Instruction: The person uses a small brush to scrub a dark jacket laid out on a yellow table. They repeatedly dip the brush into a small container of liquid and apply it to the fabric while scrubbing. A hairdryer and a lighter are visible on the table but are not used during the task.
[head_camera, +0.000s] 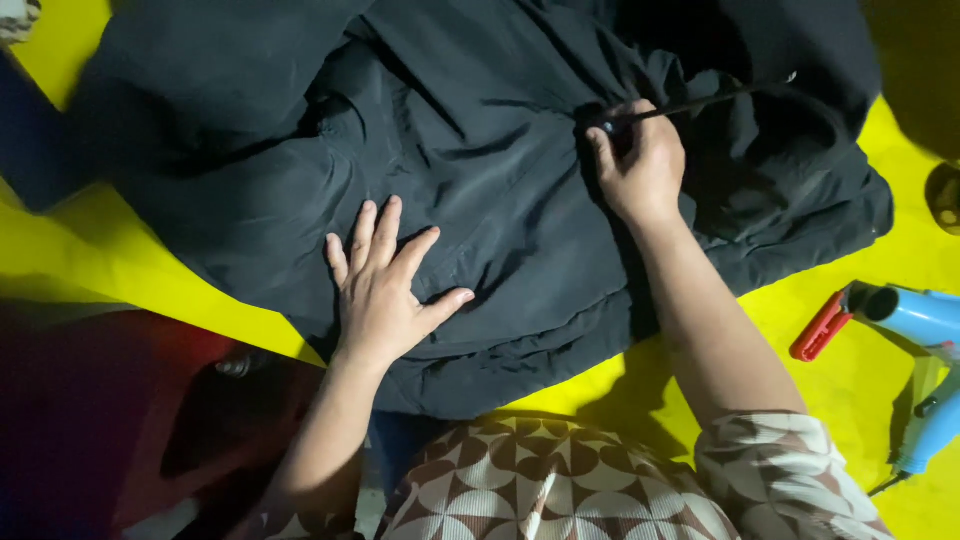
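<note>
We press our left hand (385, 285) flat, fingers spread, on the black cloth (470, 170) that covers the middle of the yellow table (100, 250). Our right hand (640, 165) pinches a thin dark stick (700, 103) against a fold, farther right. We'd judge a steady left hand keeps the cloth taut. At the right edge lie a red clip (822, 325) and a blue tool (925, 330); bare yellow shows near.

Bright yellow surface (90, 250), crumpled black garment (460, 170) spread across most of it, blue tool with a red part (905, 330) lying at the right edge, dark round object (945, 197) partly visible far right
</note>
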